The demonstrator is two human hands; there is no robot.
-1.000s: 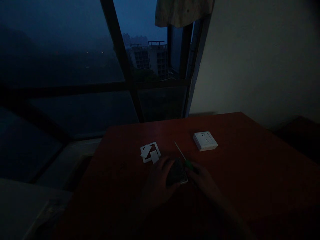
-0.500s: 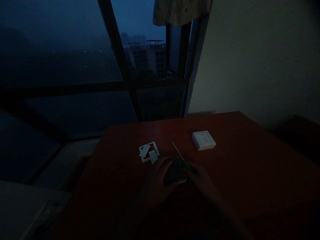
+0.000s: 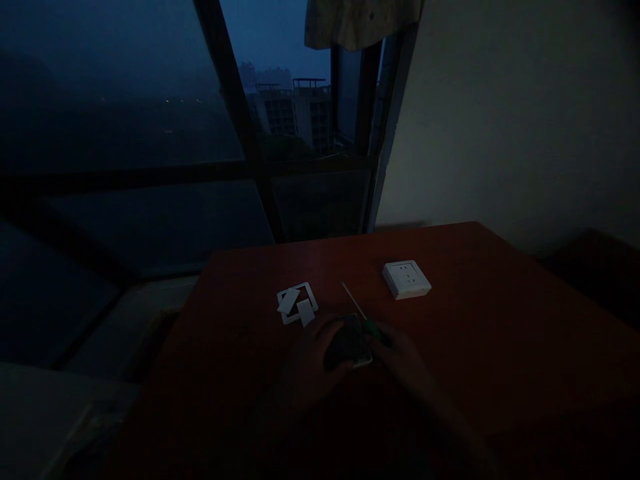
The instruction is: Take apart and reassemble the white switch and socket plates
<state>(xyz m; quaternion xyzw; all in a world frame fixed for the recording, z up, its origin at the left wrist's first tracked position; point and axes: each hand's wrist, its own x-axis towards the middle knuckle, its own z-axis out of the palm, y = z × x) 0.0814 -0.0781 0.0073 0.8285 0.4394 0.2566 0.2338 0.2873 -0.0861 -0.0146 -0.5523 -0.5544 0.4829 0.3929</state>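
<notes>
My left hand (image 3: 317,360) is closed around the left side of a dark, squarish switch or socket part (image 3: 349,343) with a pale edge; its details are lost in the dim light. In my right hand (image 3: 399,353) is a screwdriver (image 3: 370,325) with a green handle, its thin shaft pointing away to the upper left. My right fingertips are close against the part's right side; whether they touch it I cannot tell. Just beyond my left hand lies a white square frame (image 3: 311,291), with two small white plates (image 3: 289,301) on it.
A white wall socket on its box (image 3: 407,280) stands to the right on the reddish-brown table (image 3: 480,307). Behind the table are a dark-framed window (image 3: 320,207) and a pale wall (image 3: 500,133). The table's left edge runs close to the window side.
Both hands keep nearly the same place and the screwdriver stays in the right one. The dark part seems slightly shifted or tilted in the left hand. The whole view has drifted very slightly.
</notes>
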